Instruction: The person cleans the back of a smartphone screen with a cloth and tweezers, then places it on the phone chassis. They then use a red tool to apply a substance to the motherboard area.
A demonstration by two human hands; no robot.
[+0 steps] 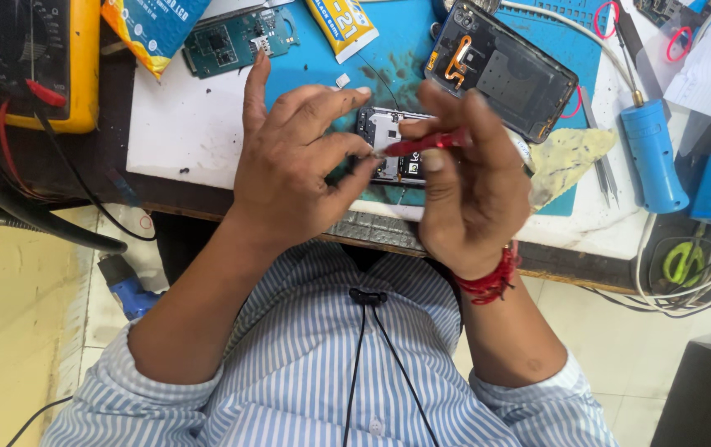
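Note:
A small opened phone body [386,136] with bare circuit parts lies on a blue work mat [409,45] at the desk's near edge. My left hand [297,161] pinches its left side with thumb and fingers, the index finger raised. My right hand [467,178] grips a thin red-handled tool [421,146], whose tip rests over the phone's middle. Red thread is tied round my right wrist.
An opened black phone back [500,68] lies behind. A green circuit board [235,40], a yellow tube [341,26], a yellow meter [28,62], a blue cylindrical tool [652,153], tweezers [604,170] and a yellow cloth [569,157] surround the mat. Cables hang at the right.

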